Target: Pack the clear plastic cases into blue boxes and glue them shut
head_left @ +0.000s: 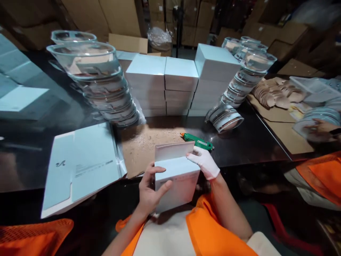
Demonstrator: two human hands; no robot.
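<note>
A small white cardboard box [177, 179] is held in front of my chest, its lid flap standing open toward the table. My left hand [149, 190], bare, grips the box's left side. My right hand [204, 161], in a white glove, holds the box's upper right corner by the flap. Just beyond the box, a green tool [198, 141] lies on the dark table [255, 142], a little past my right hand.
A stack of flat white box blanks [80, 167] lies left. Stacks of clear plastic bowls lean at back left [103, 89] and back right [239, 89], with stacked white boxes [173, 85] between. A co-worker's hand [322, 129] and orange vest show at right.
</note>
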